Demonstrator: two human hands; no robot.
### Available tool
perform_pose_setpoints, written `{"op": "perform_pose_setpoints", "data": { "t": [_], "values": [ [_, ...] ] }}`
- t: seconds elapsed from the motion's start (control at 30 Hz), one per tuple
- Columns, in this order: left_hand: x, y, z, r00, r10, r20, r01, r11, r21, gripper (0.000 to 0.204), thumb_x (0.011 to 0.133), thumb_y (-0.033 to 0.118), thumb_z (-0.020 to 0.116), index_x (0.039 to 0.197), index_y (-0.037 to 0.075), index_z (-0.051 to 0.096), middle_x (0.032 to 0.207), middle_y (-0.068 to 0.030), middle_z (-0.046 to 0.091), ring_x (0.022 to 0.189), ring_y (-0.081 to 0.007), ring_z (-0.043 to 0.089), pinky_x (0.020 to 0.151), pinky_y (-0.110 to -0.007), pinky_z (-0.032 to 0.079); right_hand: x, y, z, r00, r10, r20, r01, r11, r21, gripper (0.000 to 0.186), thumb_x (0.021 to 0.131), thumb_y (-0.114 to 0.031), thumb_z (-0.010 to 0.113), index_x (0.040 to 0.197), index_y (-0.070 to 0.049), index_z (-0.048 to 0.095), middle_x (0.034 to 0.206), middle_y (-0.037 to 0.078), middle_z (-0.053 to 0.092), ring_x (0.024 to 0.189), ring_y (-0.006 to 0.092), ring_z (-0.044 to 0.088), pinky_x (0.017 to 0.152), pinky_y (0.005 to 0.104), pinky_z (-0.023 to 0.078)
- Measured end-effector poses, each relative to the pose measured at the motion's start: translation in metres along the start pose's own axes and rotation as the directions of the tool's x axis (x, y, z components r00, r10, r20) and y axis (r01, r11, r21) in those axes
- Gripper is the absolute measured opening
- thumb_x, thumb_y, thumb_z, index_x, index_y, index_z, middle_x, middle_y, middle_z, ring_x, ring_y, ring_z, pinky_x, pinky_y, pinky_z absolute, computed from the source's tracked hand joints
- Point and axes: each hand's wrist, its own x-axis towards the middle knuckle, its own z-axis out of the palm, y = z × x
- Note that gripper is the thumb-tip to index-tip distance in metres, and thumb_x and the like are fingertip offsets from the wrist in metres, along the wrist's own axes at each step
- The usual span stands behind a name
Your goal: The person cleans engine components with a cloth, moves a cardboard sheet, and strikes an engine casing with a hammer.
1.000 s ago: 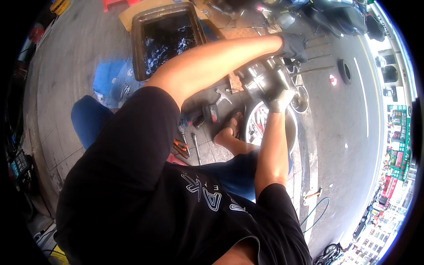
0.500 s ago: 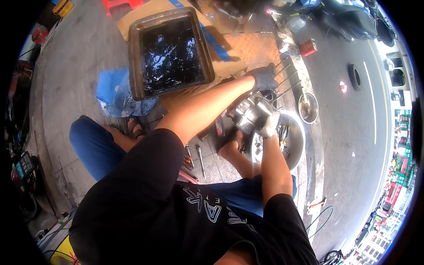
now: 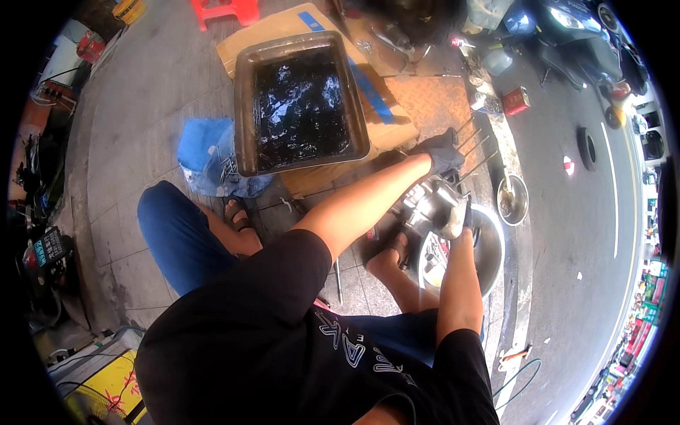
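Note:
My left hand, in a dark glove, is closed at the far side of a silver metal engine crankcase. Several long thin studs stick out to the right beside this hand. At the near right side of the crankcase, my right hand, in a pale and dark glove, is closed on it too. The fingers of both hands are partly hidden. Between my arms, the crankcase is held above the left rim of a wide metal basin. Small parts show inside the basin, partly covered by my right forearm.
A rectangular tray of dark liquid rests on cardboard. Left of it lies a blue cloth with metal pieces on top. A small metal pot, a red can and a tire are to the right.
The whole view has shifted, so the surroundings appear farther right and lower. Both hands still hold the crankcase, which stays near the basin with little visible turning.

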Motion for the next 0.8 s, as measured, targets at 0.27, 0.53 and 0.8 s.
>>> {"op": "perform_pose_setpoints", "data": {
  "t": [0.27,0.53,0.8],
  "values": [
    [-0.015,-0.015,0.003,0.998,-0.044,-0.05,0.042,0.998,-0.035,0.053,0.075,0.03,0.055,0.119,0.001,0.045,0.099,-0.0256,0.062,0.092,-0.0376,0.062,0.079,-0.044,0.047,0.021,-0.137,0.113,0.911,-0.202,-0.359,0.083,0.944,-0.32,0.064,0.089,-0.052,0.053,0.141,-0.019,0.036,0.141,0.008,0.039,0.117,0.024,0.047,0.095,0.0415,0.038],
    [-0.019,-0.014,0.023,0.966,-0.011,-0.257,-0.003,0.998,-0.056,0.051,0.078,0.027,0.059,0.12,0.0,0.049,0.105,-0.0236,0.062,0.1,-0.0344,0.061,0.081,-0.04,0.05,0.033,-0.122,0.124,0.811,-0.188,-0.555,0.147,0.982,-0.117,0.076,0.073,-0.051,0.075,0.133,-0.014,0.045,0.122,0.013,0.053,0.09,0.0271,0.057,0.07,0.0372,0.049],
    [0.023,-0.048,0.065,0.943,-0.044,-0.331,0.117,0.972,0.203,0.079,0.072,0.028,0.066,0.136,-0.005,0.034,0.104,-0.0231,0.059,0.098,-0.0327,0.059,0.084,-0.039,0.048,0.036,-0.12,0.171,0.66,-0.4,-0.636,0.281,0.917,-0.284,0.096,0.069,-0.037,0.082,0.137,0.004,0.028,0.117,0.025,0.054,0.096,0.0318,0.061,0.076,0.0406,0.053]
  ]
}}
